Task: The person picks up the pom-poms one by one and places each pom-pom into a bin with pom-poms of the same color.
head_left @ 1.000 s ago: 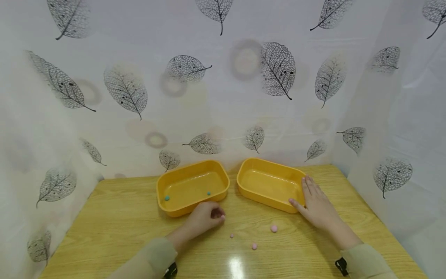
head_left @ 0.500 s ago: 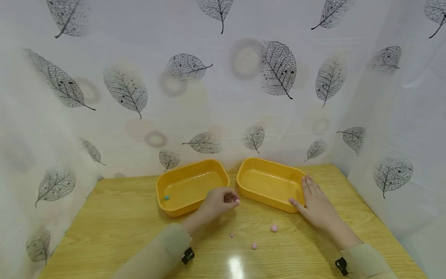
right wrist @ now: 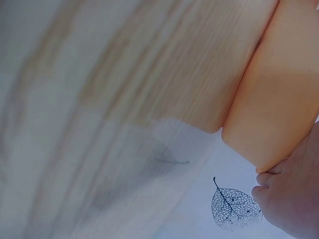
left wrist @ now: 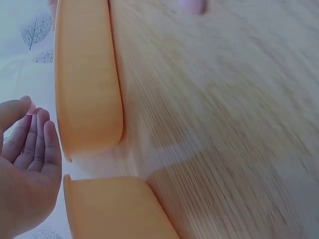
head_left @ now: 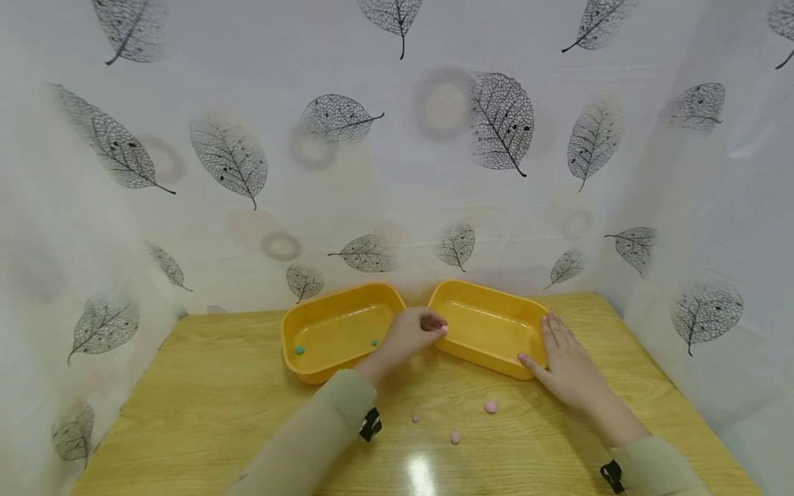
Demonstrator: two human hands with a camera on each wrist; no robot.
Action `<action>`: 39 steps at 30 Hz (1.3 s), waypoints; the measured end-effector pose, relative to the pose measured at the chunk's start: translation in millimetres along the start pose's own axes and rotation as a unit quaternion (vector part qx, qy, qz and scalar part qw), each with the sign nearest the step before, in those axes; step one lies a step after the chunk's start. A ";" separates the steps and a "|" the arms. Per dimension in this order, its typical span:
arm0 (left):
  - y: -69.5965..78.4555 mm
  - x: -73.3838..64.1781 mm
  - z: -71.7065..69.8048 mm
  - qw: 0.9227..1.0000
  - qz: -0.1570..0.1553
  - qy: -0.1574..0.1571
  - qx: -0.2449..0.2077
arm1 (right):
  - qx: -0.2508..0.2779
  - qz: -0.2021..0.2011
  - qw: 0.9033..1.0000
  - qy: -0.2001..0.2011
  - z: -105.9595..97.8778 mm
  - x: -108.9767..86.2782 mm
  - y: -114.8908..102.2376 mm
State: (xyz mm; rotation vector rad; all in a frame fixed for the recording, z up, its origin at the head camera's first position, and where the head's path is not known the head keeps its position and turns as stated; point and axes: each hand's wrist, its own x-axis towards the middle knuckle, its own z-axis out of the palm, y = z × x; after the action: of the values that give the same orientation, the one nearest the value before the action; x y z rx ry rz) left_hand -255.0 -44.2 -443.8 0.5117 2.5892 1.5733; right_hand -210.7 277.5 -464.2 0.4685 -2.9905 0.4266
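My left hand (head_left: 406, 337) pinches a small pink ball (head_left: 444, 331) between thumb and fingertips, at the left end of the right yellow tray (head_left: 477, 355). In the left wrist view the pink ball (left wrist: 31, 108) shows between thumb and fingers, above the rim level. My right hand (head_left: 572, 368) rests with straight fingers on the right end of that tray, its thumb at the front rim. The left yellow tray (head_left: 322, 374), partly behind my left wrist, holds two small teal balls (head_left: 300, 350). No balls show in the right tray.
Three pink balls lie on the wooden table (head_left: 205, 406) in front of the trays: a tiny one (head_left: 415, 419), a larger one (head_left: 491, 407) and another (head_left: 455, 438). A leaf-patterned curtain (head_left: 409, 186) hangs behind and at both sides.
My left hand has lifted and moved right and away from me with the pink ball, from in front of the left tray to the right tray's edge. My right hand stays in place.
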 end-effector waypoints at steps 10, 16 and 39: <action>2.2 15.7 12.2 1.000 -0.002 0.020 0.002 | -0.002 0.002 1.000 -0.001 -0.1 -2.0 1.3; 4.0 17.6 14.2 1.000 -0.008 0.024 0.015 | 0.000 0.003 1.000 -0.002 0.6 -2.2 2.7; 7.3 14.2 8.2 1.000 -0.018 0.015 0.007 | 0.000 0.006 1.000 -0.004 1.1 0.3 0.9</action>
State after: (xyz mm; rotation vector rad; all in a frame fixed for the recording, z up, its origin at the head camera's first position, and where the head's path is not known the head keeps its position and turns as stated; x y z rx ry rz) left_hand -264.8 -29.7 -439.7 0.4432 2.6163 1.5655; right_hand -211.3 277.9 -465.5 0.4536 -3.0025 0.4279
